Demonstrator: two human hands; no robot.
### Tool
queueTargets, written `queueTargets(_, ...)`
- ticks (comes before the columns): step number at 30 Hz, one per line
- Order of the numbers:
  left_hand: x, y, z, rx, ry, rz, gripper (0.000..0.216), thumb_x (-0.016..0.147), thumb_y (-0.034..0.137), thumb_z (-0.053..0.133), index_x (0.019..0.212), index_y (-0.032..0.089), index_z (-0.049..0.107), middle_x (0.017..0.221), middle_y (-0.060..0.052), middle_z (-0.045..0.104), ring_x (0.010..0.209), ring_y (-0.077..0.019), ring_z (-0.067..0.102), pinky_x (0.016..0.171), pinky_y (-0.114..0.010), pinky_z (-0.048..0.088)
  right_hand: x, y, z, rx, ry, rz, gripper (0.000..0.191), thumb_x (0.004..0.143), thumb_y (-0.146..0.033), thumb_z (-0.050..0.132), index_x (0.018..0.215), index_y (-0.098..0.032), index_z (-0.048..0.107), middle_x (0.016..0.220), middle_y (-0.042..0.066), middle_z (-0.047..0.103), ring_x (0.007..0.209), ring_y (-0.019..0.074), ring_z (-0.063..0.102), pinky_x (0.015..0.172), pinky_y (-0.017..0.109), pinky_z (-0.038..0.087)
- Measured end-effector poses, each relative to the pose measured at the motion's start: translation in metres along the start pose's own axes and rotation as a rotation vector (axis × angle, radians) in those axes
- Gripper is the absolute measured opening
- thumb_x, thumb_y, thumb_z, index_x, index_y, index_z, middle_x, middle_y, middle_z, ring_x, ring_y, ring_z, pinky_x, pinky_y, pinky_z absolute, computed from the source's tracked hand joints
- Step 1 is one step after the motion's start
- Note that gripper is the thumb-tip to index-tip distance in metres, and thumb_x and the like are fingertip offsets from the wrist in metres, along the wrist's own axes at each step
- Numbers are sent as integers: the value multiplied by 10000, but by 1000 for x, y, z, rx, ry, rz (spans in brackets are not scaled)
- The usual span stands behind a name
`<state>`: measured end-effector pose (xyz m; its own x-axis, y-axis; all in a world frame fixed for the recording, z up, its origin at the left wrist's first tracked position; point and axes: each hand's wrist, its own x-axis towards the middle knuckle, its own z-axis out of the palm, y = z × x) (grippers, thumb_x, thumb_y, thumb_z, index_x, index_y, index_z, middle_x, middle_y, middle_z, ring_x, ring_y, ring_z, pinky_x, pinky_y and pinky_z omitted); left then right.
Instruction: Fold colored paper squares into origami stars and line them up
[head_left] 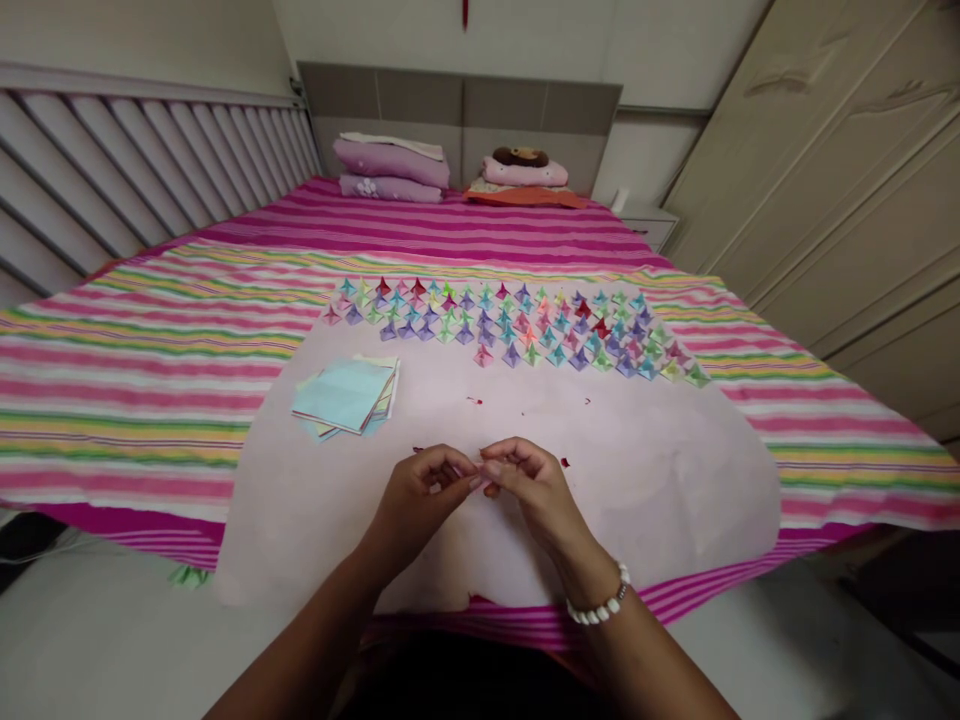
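My left hand (pixel 424 495) and my right hand (pixel 538 490) meet fingertip to fingertip low over a large pale sheet (pixel 652 450). Thumbs and forefingers pinch a small piece of pale pinkish paper (pixel 478 464), mostly covered by the fingers, so its folded shape cannot be made out. Left of the hands lies a loose stack of square coloured papers, a light blue sheet (pixel 341 393) on top. Beyond the hands, several rows of small folded paper pieces (pixel 556 355) in many colours stand on the sheet.
Small dark red scraps (pixel 565 462) lie around the hands. A striped bedspread (pixel 112 400) spreads under the sheet. Folded purple bedding (pixel 391 165) and a pink folded pile (pixel 525 173) sit by the headboard (pixel 420 110). A slatted rail (pixel 150 160) borders the left, a wardrobe (pixel 840 160) the right.
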<state>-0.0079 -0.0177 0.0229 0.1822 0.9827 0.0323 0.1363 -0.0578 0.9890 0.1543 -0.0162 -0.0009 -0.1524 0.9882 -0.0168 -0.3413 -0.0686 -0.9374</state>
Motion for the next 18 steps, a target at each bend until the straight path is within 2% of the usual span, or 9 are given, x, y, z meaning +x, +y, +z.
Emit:
queueTargets(3,0,-3,1,-15,14,4,201,713,288,723,865,175,654,731,-9,659,650,-121,576,593,-236,433,1,-1,2,-81,0,-10,153,675,-293,785,692,-175,689,571,-11,629,528,106,535,541,235,396)
queueTargets(5,1,-3,2,-94,13,-31,339,701,284,739,1008,189,631,796,-12,687,678,-126,603,610,-237,450,0,-3,3,-105,5,-47,152,687,-293,775,664,-174,682,582,-14,617,534,102,515,537,232,381)
queueTargets(7,2,-2,4,-208,-15,-85,395,684,292,754,1042,184,628,824,-25,712,724,-145,635,657,-256,477,0,-5,4,-122,11,-75,145,698,-291,764,665,-178,680,594,-18,606,547,104,503,539,235,373)
queueTargets(12,3,-1,6,-296,-3,-153,194,654,323,774,729,160,702,717,-20,711,738,-160,637,739,-281,480,0,-5,5,-128,31,-74,131,701,-279,753,659,-181,678,592,-17,607,548,106,481,539,239,360)
queueTargets(15,3,-2,4,-246,72,-141,205,696,359,732,635,168,686,636,8,657,684,-134,587,709,-256,448,-1,-4,5,-113,37,-60,107,728,-280,725,688,-184,700,612,-12,620,566,108,498,565,240,379)
queueTargets(18,4,-2,0,-152,137,-140,263,757,398,661,625,172,693,594,19,597,628,-117,522,648,-241,409,-1,-2,4,-100,18,-71,105,769,-291,687,771,-196,732,641,-9,625,610,118,530,620,251,409)
